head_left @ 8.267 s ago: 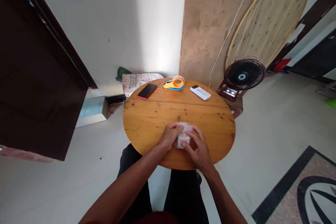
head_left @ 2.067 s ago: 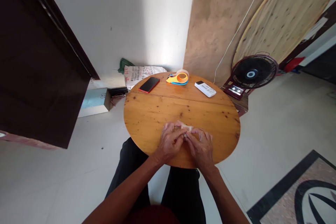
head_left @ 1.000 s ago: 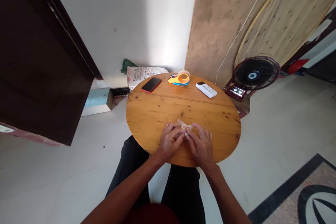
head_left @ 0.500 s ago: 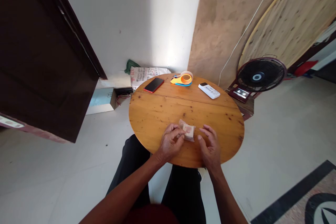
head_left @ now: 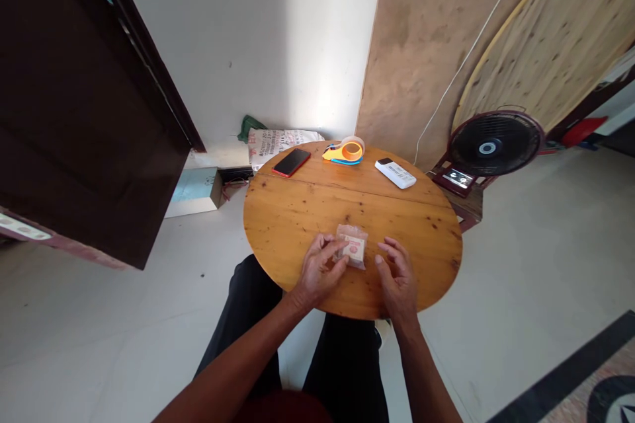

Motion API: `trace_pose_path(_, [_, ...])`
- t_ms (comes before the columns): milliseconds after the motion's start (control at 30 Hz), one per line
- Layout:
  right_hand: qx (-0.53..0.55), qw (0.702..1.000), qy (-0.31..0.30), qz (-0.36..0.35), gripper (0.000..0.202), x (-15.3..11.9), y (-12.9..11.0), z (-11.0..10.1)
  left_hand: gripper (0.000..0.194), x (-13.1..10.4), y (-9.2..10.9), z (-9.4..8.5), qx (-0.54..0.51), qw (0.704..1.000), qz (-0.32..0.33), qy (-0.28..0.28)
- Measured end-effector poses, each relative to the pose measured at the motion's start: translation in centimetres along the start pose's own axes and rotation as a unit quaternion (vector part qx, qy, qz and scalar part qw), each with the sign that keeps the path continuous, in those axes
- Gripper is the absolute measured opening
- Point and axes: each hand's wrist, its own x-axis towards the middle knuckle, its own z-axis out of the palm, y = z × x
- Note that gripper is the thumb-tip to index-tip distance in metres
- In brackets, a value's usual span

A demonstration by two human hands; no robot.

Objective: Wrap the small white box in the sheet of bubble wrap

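A small pale block with a round reddish print, wrapped in clear plastic, forms a packet near the front of the round wooden table. My left hand has thumb and index finger at the packet's left edge, gripping it lightly; the other fingers are curled behind. My right hand is a short way off to the right of the packet, fingers bent and apart from the thumb, holding nothing.
Along the table's far side lie a red-edged phone, an orange and blue tape dispenser and a white device with a dark end. A fan stands beyond the right edge. A printed sack rests against the wall.
The packet has turned slightly and now lies flatter, its printed face showing more fully. Both hands have stayed almost in place.
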Motion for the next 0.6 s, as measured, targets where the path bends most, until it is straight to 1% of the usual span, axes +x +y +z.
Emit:
trace_pose_path(100, [-0.013,1.000,-0.021,-0.004,0.025,0.9,-0.1,0.1,0.025,-0.1,0.0,0.2,0.015,0.999,0.013,-0.026])
trace_pose_path(233, [-0.072,0.995,-0.040,-0.059,0.025,3.4,-0.5,0.5,0.023,-0.1,-0.2,0.2,0.045,0.998,0.024,-0.041])
trace_pose_path(367, [-0.166,0.976,-0.077,-0.115,0.027,6.1,-0.9,1.6,0.025,0.0,-0.2,0.1,0.062,0.997,0.030,-0.047])
trace_pose_path(433, [-0.201,0.964,-0.092,-0.145,0.023,7.1,-1.2,2.2,0.025,0.1,-0.2,0.0,0.070,0.996,0.034,-0.050])
trace_pose_path(533, [-0.228,0.950,-0.114,-0.179,0.013,8.1,-1.5,2.8,0.023,0.1,-0.2,0.1,0.081,0.995,0.038,-0.051])
trace_pose_path(600, [-0.213,0.951,-0.134,-0.180,0.016,8.3,-1.7,2.7,0.023,0.1,-0.3,0.1,0.087,0.994,0.038,-0.051])
